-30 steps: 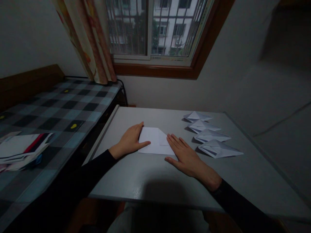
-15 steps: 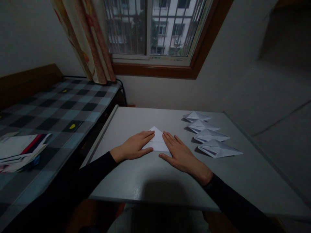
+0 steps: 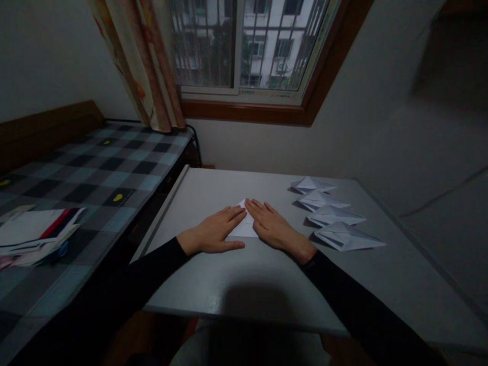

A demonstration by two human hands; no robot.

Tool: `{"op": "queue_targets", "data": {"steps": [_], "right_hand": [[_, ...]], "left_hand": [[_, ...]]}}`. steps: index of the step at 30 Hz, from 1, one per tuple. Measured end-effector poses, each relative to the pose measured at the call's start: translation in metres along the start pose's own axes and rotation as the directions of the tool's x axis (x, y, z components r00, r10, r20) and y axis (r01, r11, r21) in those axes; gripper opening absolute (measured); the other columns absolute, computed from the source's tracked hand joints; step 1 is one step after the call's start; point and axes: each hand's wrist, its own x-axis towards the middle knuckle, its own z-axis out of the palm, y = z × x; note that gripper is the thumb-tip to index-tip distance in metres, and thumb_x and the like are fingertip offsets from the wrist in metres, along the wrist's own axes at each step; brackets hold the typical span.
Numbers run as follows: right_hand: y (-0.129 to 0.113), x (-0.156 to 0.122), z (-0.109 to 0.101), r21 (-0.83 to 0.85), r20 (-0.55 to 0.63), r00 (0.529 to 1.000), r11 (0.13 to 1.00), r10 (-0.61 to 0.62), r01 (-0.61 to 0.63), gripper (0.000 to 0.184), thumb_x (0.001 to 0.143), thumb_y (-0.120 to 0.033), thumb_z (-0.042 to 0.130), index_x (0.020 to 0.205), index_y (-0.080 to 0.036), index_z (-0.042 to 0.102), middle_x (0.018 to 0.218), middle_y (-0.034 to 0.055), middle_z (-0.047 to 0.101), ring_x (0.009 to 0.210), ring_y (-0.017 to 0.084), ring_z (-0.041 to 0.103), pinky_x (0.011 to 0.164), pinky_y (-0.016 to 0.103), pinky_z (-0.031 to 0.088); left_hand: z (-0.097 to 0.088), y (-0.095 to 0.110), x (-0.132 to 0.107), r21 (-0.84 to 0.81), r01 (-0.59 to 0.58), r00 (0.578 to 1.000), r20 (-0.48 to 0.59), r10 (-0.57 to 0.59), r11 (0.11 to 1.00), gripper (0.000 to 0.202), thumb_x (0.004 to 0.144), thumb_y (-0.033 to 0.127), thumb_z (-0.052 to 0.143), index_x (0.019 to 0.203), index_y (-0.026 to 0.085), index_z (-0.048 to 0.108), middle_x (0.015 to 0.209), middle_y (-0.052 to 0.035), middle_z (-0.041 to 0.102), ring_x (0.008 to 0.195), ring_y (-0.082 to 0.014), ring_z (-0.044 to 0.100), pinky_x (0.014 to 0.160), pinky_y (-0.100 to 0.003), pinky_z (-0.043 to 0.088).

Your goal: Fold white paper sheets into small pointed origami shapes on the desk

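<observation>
A folded sheet of white paper (image 3: 246, 229) with a pointed top lies on the white table, partly covered by both hands. My left hand (image 3: 216, 229) rests flat on its left side, fingers stretched out and thumb apart, pointing right. On the right slanting edge lies my right hand (image 3: 273, 223), its outstretched fingers reaching up near the tip and its thumb tucked toward the palm. Neither hand grips the paper. To the right, several folded paper boats (image 3: 348, 236) stand in a row, one behind another.
The white table (image 3: 206, 284) reaches to the wall below a barred window (image 3: 267, 51). Left of it is a bed with a checked cover (image 3: 122, 168), where a pile of papers or bags (image 3: 38, 231) lies. A patterned curtain (image 3: 152, 76) hangs at the window's left.
My right hand has slid up and left along the paper's edge toward its tip, and its thumb has drawn in. My left hand stays on the paper. The view has shifted slightly.
</observation>
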Motion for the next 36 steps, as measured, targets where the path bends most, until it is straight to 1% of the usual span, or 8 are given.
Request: {"op": "queue_targets", "data": {"steps": [4, 7, 16, 21, 24, 27, 31, 36], "right_hand": [[0.002, 0.020, -0.001, -0.018, 0.006, 1.000, 1.000, 0.014, -0.014, 0.073, 0.105, -0.020, 0.038, 0.178, -0.011, 0.034, 0.185, 0.0141, 0.032, 0.173, 0.030, 0.030, 0.141, 0.059, 0.026], [0.001, 0.020, 0.001, -0.020, -0.006, 1.000, 1.000, 0.006, -0.006, 0.073, 0.105, -0.020, 0.039, 0.177, -0.011, 0.034, 0.184, 0.0148, 0.033, 0.173, 0.030, 0.030, 0.141, 0.060, 0.026], [-0.006, -0.015, -0.002, -0.021, -0.042, 0.998, 0.999, -0.046, 0.045, 0.073, 0.115, -0.044, 0.044, 0.181, -0.020, 0.024, 0.185, 0.0135, 0.031, 0.172, 0.033, 0.032, 0.139, 0.063, 0.029], [-0.008, -0.036, -0.001, -0.007, -0.054, 0.996, 0.998, -0.066, 0.066, 0.086, 0.114, -0.061, 0.049, 0.183, -0.024, 0.014, 0.186, 0.0135, 0.028, 0.172, 0.035, 0.031, 0.139, 0.063, 0.029], [-0.008, -0.046, -0.001, -0.006, -0.060, 0.996, 0.998, -0.070, 0.069, 0.093, 0.112, -0.066, 0.054, 0.183, -0.024, 0.014, 0.186, 0.0143, 0.027, 0.172, 0.036, 0.031, 0.139, 0.064, 0.029], [-0.008, -0.050, -0.004, 0.000, -0.070, 0.995, 0.998, -0.067, 0.067, 0.090, 0.111, -0.065, 0.057, 0.182, -0.022, 0.022, 0.184, 0.0144, 0.032, 0.170, 0.036, 0.035, 0.139, 0.063, 0.030], [-0.006, -0.050, -0.014, 0.029, -0.112, 0.991, 0.997, -0.067, 0.071, 0.078, 0.110, -0.061, 0.060, 0.176, -0.023, 0.042, 0.175, 0.0152, 0.051, 0.162, 0.037, 0.050, 0.137, 0.065, 0.032], [0.000, -0.051, -0.024, 0.156, -0.181, 0.981, 0.982, -0.074, 0.103, 0.053, 0.111, -0.055, 0.061, 0.157, -0.028, 0.068, 0.156, 0.0104, 0.072, 0.145, 0.035, 0.066, 0.128, 0.064, 0.045]], "left_hand": [[0.003, -0.002, 0.000, 0.024, 0.008, 1.000, 0.023, -0.009, 1.000, 0.103, 0.107, 0.081, 0.050, 0.179, 0.012, 0.025, 0.185, -0.0236, 0.023, 0.174, -0.0397, 0.024, 0.140, -0.058, 0.027], [0.005, -0.003, -0.001, 0.036, 0.036, 0.999, 0.030, -0.037, 0.999, 0.101, 0.109, 0.080, 0.045, 0.180, 0.012, 0.022, 0.185, -0.0228, 0.023, 0.175, -0.0362, 0.021, 0.141, -0.054, 0.024], [0.008, -0.008, -0.004, 0.070, 0.084, 0.996, 0.017, -0.086, 0.994, 0.105, 0.108, 0.083, 0.043, 0.182, 0.015, 0.013, 0.186, -0.0205, 0.022, 0.174, -0.0351, 0.024, 0.141, -0.052, 0.022], [0.007, -0.007, -0.005, 0.080, 0.085, 0.996, 0.007, -0.086, 0.993, 0.104, 0.108, 0.082, 0.044, 0.182, 0.015, 0.014, 0.186, -0.0204, 0.021, 0.174, -0.0350, 0.026, 0.141, -0.052, 0.022], [0.001, -0.009, -0.005, 0.085, 0.066, 0.997, 0.021, -0.068, 0.994, 0.100, 0.110, 0.080, 0.044, 0.181, 0.015, 0.019, 0.185, -0.0197, 0.023, 0.173, -0.0333, 0.029, 0.142, -0.053, 0.023], [-0.008, -0.013, -0.005, 0.069, 0.005, 0.999, 0.035, -0.008, 0.998, 0.091, 0.110, 0.076, 0.049, 0.178, 0.017, 0.034, 0.182, -0.0187, 0.034, 0.169, -0.0332, 0.038, 0.140, -0.053, 0.030], [-0.022, -0.017, -0.006, 0.017, -0.037, 0.999, -0.010, 0.038, 0.999, 0.070, 0.110, 0.070, 0.056, 0.162, 0.024, 0.061, 0.168, -0.0152, 0.059, 0.154, -0.0354, 0.059, 0.130, -0.056, 0.044], [-0.030, -0.021, -0.008, -0.080, -0.031, 0.999, -0.042, 0.028, 0.996, 0.051, 0.112, 0.061, 0.057, 0.147, 0.029, 0.075, 0.154, -0.0112, 0.071, 0.138, -0.0317, 0.071, 0.117, -0.051, 0.056]]}}
